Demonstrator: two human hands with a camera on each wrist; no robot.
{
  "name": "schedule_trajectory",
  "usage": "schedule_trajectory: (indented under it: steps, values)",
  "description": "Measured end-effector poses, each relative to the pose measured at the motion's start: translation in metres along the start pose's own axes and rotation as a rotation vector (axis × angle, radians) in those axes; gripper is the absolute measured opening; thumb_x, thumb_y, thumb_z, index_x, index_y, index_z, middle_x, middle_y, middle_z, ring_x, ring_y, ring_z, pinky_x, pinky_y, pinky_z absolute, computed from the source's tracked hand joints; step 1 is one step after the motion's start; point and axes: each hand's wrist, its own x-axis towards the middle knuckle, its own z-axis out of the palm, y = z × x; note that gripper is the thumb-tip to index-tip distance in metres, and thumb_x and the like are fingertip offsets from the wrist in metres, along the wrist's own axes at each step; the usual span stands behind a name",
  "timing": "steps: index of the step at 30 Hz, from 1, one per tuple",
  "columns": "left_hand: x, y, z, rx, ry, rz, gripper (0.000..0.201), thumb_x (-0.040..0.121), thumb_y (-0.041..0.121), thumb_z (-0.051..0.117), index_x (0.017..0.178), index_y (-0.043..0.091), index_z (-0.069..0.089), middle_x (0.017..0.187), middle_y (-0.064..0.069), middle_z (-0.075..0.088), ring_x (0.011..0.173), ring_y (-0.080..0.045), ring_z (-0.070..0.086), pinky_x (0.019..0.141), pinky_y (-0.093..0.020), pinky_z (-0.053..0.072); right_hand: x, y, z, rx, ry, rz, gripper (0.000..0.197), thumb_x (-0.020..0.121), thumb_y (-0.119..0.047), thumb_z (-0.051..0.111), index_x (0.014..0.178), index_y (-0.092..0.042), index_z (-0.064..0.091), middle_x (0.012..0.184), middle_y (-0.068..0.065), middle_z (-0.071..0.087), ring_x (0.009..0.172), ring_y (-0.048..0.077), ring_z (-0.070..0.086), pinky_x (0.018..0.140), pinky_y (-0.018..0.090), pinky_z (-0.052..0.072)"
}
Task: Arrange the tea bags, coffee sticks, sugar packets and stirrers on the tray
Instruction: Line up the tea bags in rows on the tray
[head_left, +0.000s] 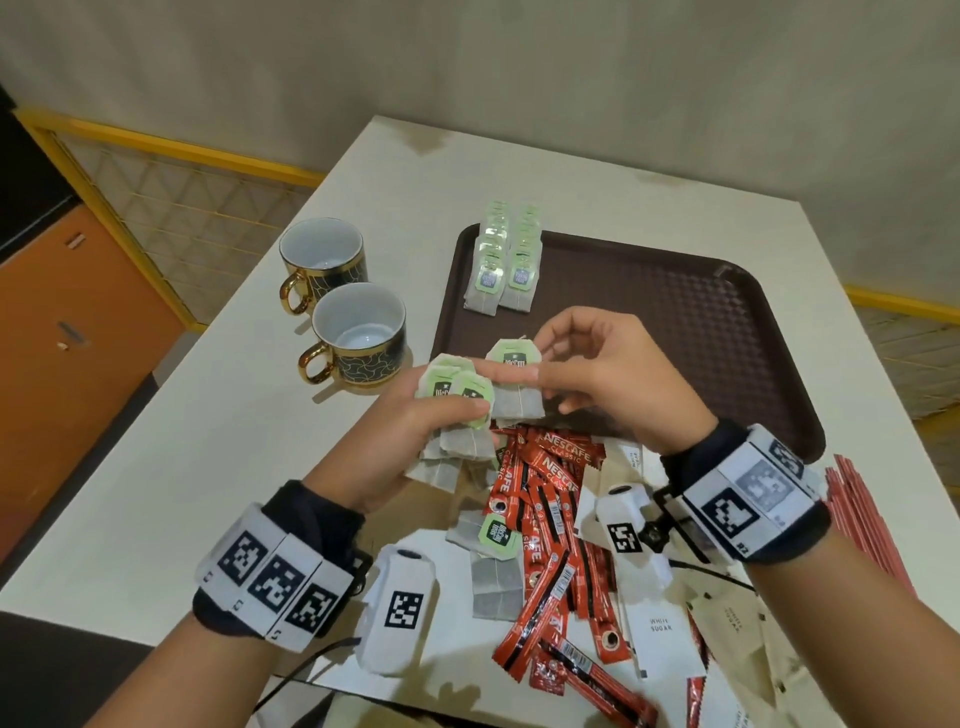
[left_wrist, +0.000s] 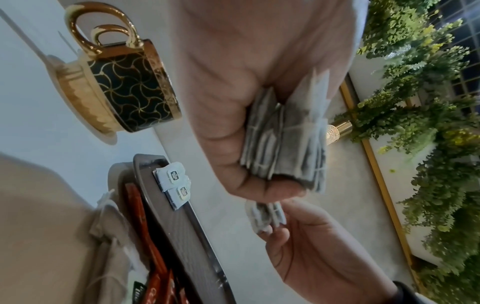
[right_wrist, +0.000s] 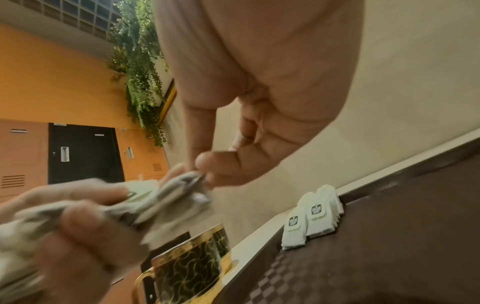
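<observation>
1. the left hand (head_left: 415, 415) curls thumb and fingers around a fanned bundle of grey paper tea bags with pale green tags (head_left: 457, 410), held above the white table (head_left: 218, 467) at the brown plastic tray's (head_left: 701, 312) 7 o'clock edge.
2. the right hand (head_left: 608, 379) pinches one more single green-tagged tea bag (head_left: 517, 384) between thumb and forefinger, touching the bundle's 3 o'clock side; its other fingers are loosely curled.
3. two overlapping rows of tea bags (head_left: 506, 260) lie flat at the tray's 10 o'clock corner.
4. a loose heap of red coffee sticks (head_left: 550, 519) lies at the tray's 6 o'clock, mixed with a few stray tea bags (head_left: 488, 551).
5. cream sugar packets (head_left: 660, 629) sit at the heap's 3 o'clock, with thin red stirrers (head_left: 862, 514) beyond them.
6. two black-and-gold patterned ceramic mugs (head_left: 353, 317) stand upright at the tray's 9 o'clock.
</observation>
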Motion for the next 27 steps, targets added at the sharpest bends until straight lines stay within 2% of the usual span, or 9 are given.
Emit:
schedule_trajectory:
  steps: [3, 5, 9, 11, 14, 18, 21, 23, 27]
  values:
    - [0.004, 0.004, -0.001, 0.040, 0.004, -0.014, 0.030, 0.089, -0.001, 0.056, 0.110, 0.014, 0.072, 0.108, -0.003, 0.074, 0.085, -0.010, 0.071, 0.069, -0.017, 0.053, 0.009, -0.006, -0.007, -0.051, -0.081, 0.013, 0.023, 0.084, -0.008, 0.072, 0.107, -0.006, 0.067, 0.086, 0.009, 0.066, 0.067, 0.009, 0.063, 0.054, 0.024, 0.052]
    - [0.008, 0.008, -0.002, 0.072, -0.013, -0.024, 0.030, 0.089, -0.003, 0.055, 0.110, 0.011, 0.070, 0.103, -0.001, 0.075, 0.078, -0.007, 0.071, 0.067, -0.016, 0.052, 0.015, -0.011, -0.007, -0.108, -0.144, 0.007, 0.016, 0.086, -0.007, 0.070, 0.101, -0.004, 0.071, 0.081, 0.008, 0.066, 0.062, 0.005, 0.059, 0.053, 0.022, 0.051]
    - [0.018, 0.011, -0.005, 0.155, -0.024, -0.076, 0.029, 0.088, 0.002, 0.059, 0.112, 0.012, 0.071, 0.113, -0.001, 0.073, 0.088, -0.009, 0.071, 0.073, -0.019, 0.053, 0.035, -0.020, -0.013, -0.201, -0.191, 0.022, 0.013, 0.085, -0.003, 0.070, 0.097, 0.002, 0.070, 0.080, 0.016, 0.066, 0.059, 0.013, 0.060, 0.055, 0.020, 0.053]
    - [0.023, 0.010, -0.008, 0.184, 0.034, -0.102, 0.031, 0.092, -0.001, 0.055, 0.114, 0.014, 0.071, 0.112, -0.002, 0.073, 0.098, -0.015, 0.070, 0.078, -0.022, 0.055, 0.053, -0.022, -0.020, -0.225, -0.127, 0.038, 0.015, 0.085, -0.002, 0.069, 0.099, 0.005, 0.068, 0.088, 0.023, 0.067, 0.066, 0.021, 0.063, 0.056, 0.021, 0.054]
    - [0.028, 0.009, -0.013, 0.203, 0.155, -0.124, 0.035, 0.093, 0.000, 0.052, 0.112, 0.022, 0.072, 0.111, -0.014, 0.070, 0.105, -0.027, 0.066, 0.085, -0.027, 0.053, 0.086, -0.013, -0.028, -0.298, -0.028, 0.074, 0.007, 0.087, 0.000, 0.068, 0.094, -0.003, 0.068, 0.094, 0.023, 0.066, 0.066, 0.017, 0.065, 0.054, 0.019, 0.055]
    - [0.027, 0.009, -0.017, 0.211, 0.199, -0.120, 0.034, 0.093, 0.003, 0.053, 0.111, 0.025, 0.072, 0.112, 0.004, 0.072, 0.106, -0.013, 0.066, 0.092, -0.028, 0.051, 0.134, 0.009, -0.032, -0.387, -0.003, 0.199, 0.014, 0.087, 0.002, 0.067, 0.082, -0.011, 0.063, 0.097, 0.014, 0.065, 0.070, 0.016, 0.065, 0.059, 0.025, 0.058]
    - [0.027, 0.009, -0.018, 0.190, 0.214, -0.118, 0.033, 0.093, 0.004, 0.053, 0.111, 0.025, 0.071, 0.113, 0.008, 0.072, 0.104, -0.015, 0.067, 0.090, -0.028, 0.051, 0.158, 0.021, -0.032, -0.347, 0.043, 0.274, 0.017, 0.085, 0.005, 0.067, 0.078, -0.010, 0.062, 0.101, 0.017, 0.064, 0.079, 0.024, 0.065, 0.072, 0.036, 0.060]
    - [0.027, 0.008, -0.020, 0.191, 0.229, -0.113, 0.032, 0.093, 0.004, 0.053, 0.112, 0.023, 0.071, 0.113, 0.010, 0.072, 0.106, -0.008, 0.065, 0.091, -0.026, 0.048, 0.168, 0.025, -0.032, -0.335, 0.060, 0.302, 0.018, 0.083, 0.006, 0.068, 0.076, -0.009, 0.061, 0.102, 0.018, 0.063, 0.087, 0.029, 0.065, 0.079, 0.041, 0.059]
    - [0.029, 0.006, -0.022, 0.154, 0.257, -0.103, 0.031, 0.093, 0.001, 0.052, 0.113, 0.017, 0.069, 0.110, 0.006, 0.074, 0.108, -0.003, 0.065, 0.094, -0.025, 0.046, 0.178, 0.029, -0.034, -0.281, 0.126, 0.323, 0.017, 0.082, 0.006, 0.069, 0.077, -0.008, 0.061, 0.101, 0.017, 0.062, 0.092, 0.029, 0.066, 0.081, 0.039, 0.059]
